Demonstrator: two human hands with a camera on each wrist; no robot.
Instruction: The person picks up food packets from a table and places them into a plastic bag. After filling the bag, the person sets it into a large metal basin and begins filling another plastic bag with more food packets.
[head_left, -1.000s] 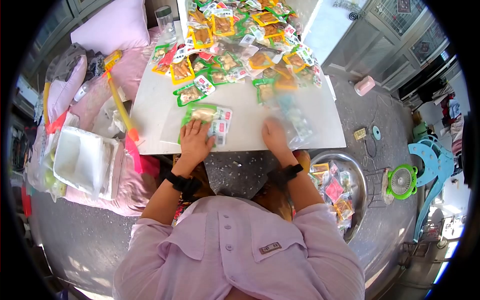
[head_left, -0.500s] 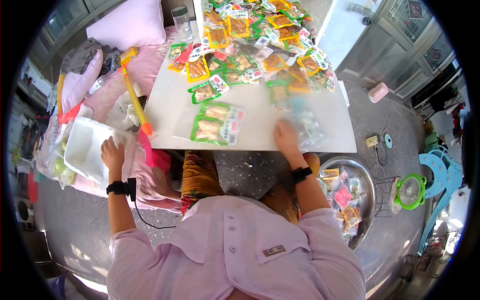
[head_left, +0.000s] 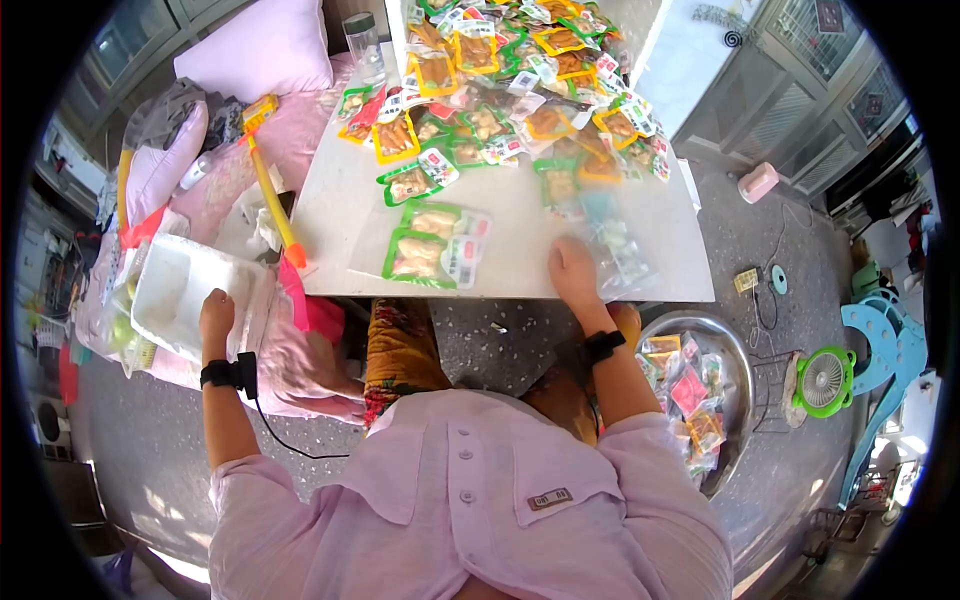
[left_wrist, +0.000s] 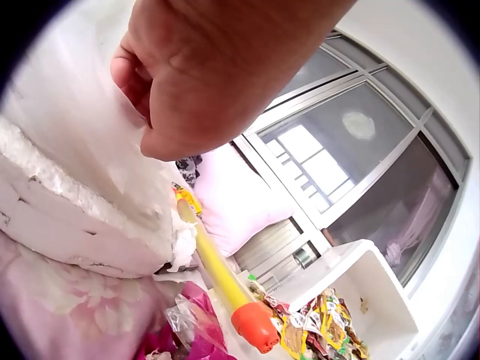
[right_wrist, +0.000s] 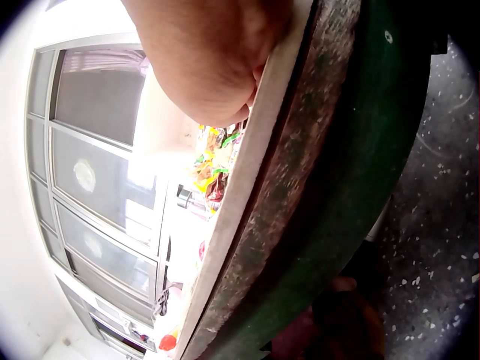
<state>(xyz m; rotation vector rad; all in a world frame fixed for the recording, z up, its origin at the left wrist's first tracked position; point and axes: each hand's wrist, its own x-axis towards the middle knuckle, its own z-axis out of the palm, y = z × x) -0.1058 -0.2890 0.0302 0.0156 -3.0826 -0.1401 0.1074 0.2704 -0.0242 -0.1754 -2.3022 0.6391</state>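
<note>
My left hand (head_left: 216, 318) is over the white foam box (head_left: 150, 325) on the pink bedding. Its fingers are curled at thin translucent plastic film (left_wrist: 82, 82), pinching it in the left wrist view. My right hand (head_left: 572, 268) rests loosely curled on the table near the front edge, its fingertips mostly hidden. Just right of it lies a clear bag (head_left: 628, 262) with pale contents. Left of centre, a clear bag holds two green-edged food pouches (head_left: 418, 255) side by side.
Many yellow- and green-edged pouches (head_left: 478, 50) are heaped at the table's back, spilling from a white box. A yellow-handled tool (head_left: 268, 190) lies by the table's left edge. On the right floor are a metal basin (head_left: 745, 400) of pouches and a green fan (head_left: 824, 382).
My left hand has left the bagged pouches and moved left to the foam box, where its spread fingers have curled in. The right hand stays in place on the table.
</note>
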